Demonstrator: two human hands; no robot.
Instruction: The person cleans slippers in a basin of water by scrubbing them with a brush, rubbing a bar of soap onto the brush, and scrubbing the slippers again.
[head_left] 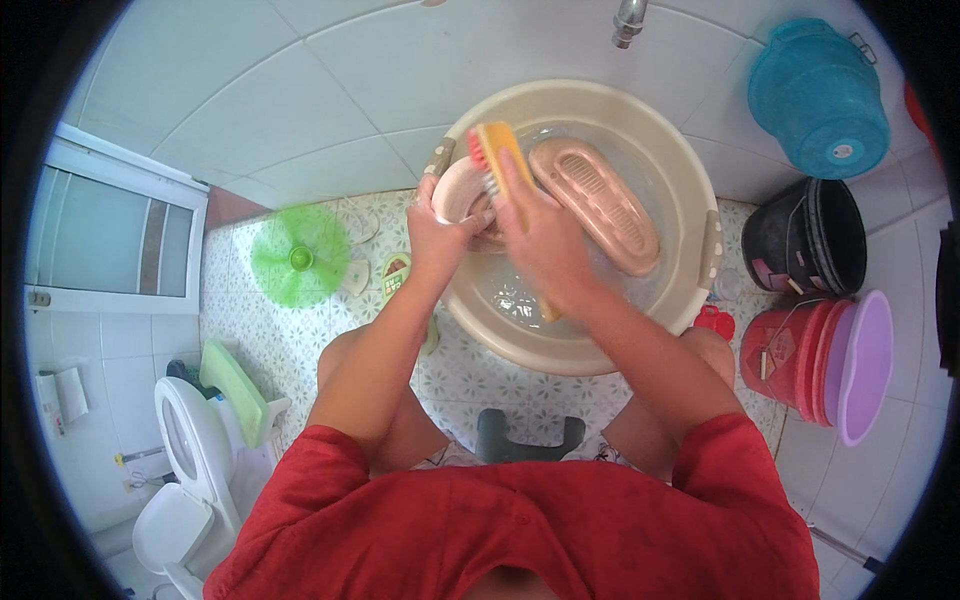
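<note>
The left hand grips 1 pink slipper over the left side of a beige basin — the right hand is wrapped around a yellow brush, bristled side toward that slipper. A 2nd slipper lies sole-up in the basin.

We see a round white label on the blue bucket and marks on the green slipper, none readable.

Tilted yellow brush, red-and-white bristles toward a pinkish slipper, a matching sole-up slipper just beside.
</note>
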